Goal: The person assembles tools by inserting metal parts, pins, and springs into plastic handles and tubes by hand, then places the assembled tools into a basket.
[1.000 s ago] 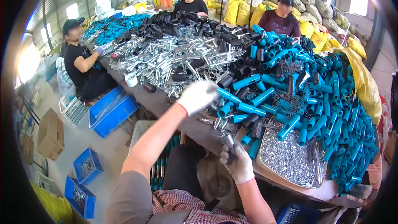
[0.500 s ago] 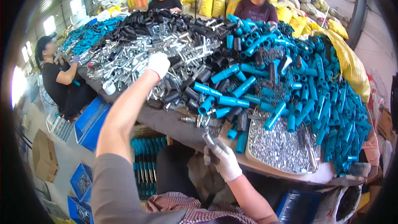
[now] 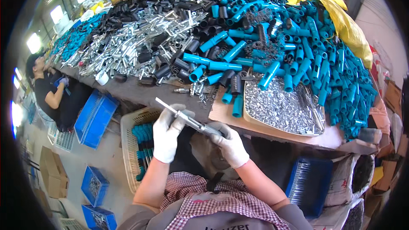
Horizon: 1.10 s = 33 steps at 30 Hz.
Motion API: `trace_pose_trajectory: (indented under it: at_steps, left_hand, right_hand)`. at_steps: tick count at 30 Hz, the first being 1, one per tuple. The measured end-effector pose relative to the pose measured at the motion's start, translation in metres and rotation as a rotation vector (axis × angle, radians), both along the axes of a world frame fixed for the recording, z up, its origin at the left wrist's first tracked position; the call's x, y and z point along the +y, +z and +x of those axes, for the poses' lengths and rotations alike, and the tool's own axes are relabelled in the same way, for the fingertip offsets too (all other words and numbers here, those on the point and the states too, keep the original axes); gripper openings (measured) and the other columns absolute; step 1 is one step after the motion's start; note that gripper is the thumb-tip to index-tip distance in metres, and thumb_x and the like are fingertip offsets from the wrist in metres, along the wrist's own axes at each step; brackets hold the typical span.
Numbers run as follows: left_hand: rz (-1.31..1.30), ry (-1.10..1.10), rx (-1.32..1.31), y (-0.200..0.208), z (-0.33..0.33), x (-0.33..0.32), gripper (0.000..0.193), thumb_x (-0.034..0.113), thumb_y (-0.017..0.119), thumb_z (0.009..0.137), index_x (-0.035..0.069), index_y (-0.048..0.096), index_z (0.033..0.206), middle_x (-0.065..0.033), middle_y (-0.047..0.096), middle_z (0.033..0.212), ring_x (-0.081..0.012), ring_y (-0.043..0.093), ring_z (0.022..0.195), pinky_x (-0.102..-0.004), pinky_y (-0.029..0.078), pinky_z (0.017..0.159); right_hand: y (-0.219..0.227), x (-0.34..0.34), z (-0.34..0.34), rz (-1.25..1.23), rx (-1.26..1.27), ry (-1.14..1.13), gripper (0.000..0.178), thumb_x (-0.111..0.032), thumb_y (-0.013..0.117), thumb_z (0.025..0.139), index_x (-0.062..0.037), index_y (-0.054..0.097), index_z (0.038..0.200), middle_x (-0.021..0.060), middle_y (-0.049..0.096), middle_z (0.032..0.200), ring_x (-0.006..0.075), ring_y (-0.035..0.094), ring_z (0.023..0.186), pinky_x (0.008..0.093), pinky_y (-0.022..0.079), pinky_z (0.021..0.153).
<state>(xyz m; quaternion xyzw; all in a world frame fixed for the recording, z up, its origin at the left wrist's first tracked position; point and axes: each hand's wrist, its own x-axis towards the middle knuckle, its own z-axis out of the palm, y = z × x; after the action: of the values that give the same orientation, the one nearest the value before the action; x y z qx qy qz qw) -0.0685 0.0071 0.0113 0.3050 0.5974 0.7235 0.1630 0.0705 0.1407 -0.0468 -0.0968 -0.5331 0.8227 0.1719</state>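
Note:
Both my hands wear white gloves and hold one slender metal assembly [image 3: 192, 123] between them, tilted down to the right in front of my body. My left hand [image 3: 165, 138] closes around its silver rod, whose thin pale tip sticks out at the upper left. At the other end, my right hand [image 3: 231, 147] grips the thicker grey metal sleeve; the fingers hide part of it. Just beyond on the table edge lie a small metal fitting [image 3: 182, 90] and several loose shiny pieces. A heap of silver tubes [image 3: 123, 53] rises farther back on the left.
Teal plastic sleeves [image 3: 313, 61] pile up at the right, with black sleeves [image 3: 187, 6] at the back. A tray of small metal bits [image 3: 279, 106] sits near the right edge. Beside my left arm stands a cream crate [image 3: 128, 145] of teal-handled pieces. Co-workers sit around the table.
My left hand has come back from the silver heap with a rod and now meets my right hand at the metal sleeve. The view has tilted down.

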Motion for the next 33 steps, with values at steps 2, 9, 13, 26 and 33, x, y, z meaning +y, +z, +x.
trace_pose_trajectory:
  at_steps: [2, 9, 13, 26, 33]
  left_hand:
    - [-0.207, -0.030, 0.157, -0.010, 0.017, 0.000, 0.032, 0.025, 0.065, 0.098, -0.001, 0.064, 0.117, -0.0084, 0.070, 0.103, -0.0137, 0.063, 0.094, -0.0283, 0.050, 0.086]
    - [-0.227, -0.577, 0.153, -0.033, 0.030, 0.011, 0.056, 0.029, 0.072, 0.091, 0.001, 0.052, 0.135, -0.0123, 0.066, 0.123, -0.0233, 0.065, 0.113, -0.0350, 0.049, 0.101]
    - [-0.023, -0.383, -0.085, -0.020, 0.016, 0.035, 0.043, 0.028, 0.064, 0.096, 0.000, 0.050, 0.125, -0.0107, 0.064, 0.103, -0.0220, 0.067, 0.088, -0.0364, 0.058, 0.080]
    - [-0.910, 0.080, 0.747, -0.040, -0.049, 0.119, 0.048, 0.044, 0.069, 0.081, 0.002, 0.069, 0.104, -0.0235, 0.071, 0.097, -0.0412, 0.067, 0.094, -0.0491, 0.053, 0.086]
    - [-0.591, -0.134, -0.139, -0.003, -0.061, 0.088, 0.024, 0.030, 0.072, 0.089, 0.008, 0.064, 0.091, 0.0027, 0.054, 0.064, -0.0046, 0.046, 0.048, -0.0234, 0.039, 0.040]
  right_hand:
    - [0.007, 0.000, 0.020, -0.127, -0.095, 0.055, 0.041, -0.030, 0.064, 0.098, 0.0013, 0.061, 0.125, 0.0011, 0.064, 0.103, 0.0081, 0.056, 0.089, 0.0233, 0.046, 0.082]
    - [-0.034, -0.014, 0.043, -0.577, 0.107, 0.171, 0.057, -0.051, 0.054, 0.101, 0.0013, 0.061, 0.122, 0.0013, 0.061, 0.087, 0.0071, 0.052, 0.070, 0.0212, 0.042, 0.064]
    - [-0.027, -0.019, 0.037, -0.366, -0.019, 0.125, 0.063, -0.064, 0.046, 0.099, -0.0053, 0.060, 0.116, 0.0035, 0.057, 0.073, 0.0115, 0.050, 0.058, 0.0263, 0.036, 0.051]
    - [-0.038, -0.021, 0.044, -0.575, -0.109, 0.017, 0.035, -0.027, 0.048, 0.105, 0.0016, 0.060, 0.122, 0.0059, 0.060, 0.085, 0.0151, 0.052, 0.070, 0.0285, 0.043, 0.063]
    - [-0.030, -0.012, 0.048, -0.588, -0.102, -0.003, 0.035, -0.027, 0.047, 0.105, 0.0016, 0.058, 0.122, 0.0073, 0.060, 0.083, 0.0168, 0.054, 0.067, 0.0294, 0.044, 0.062]
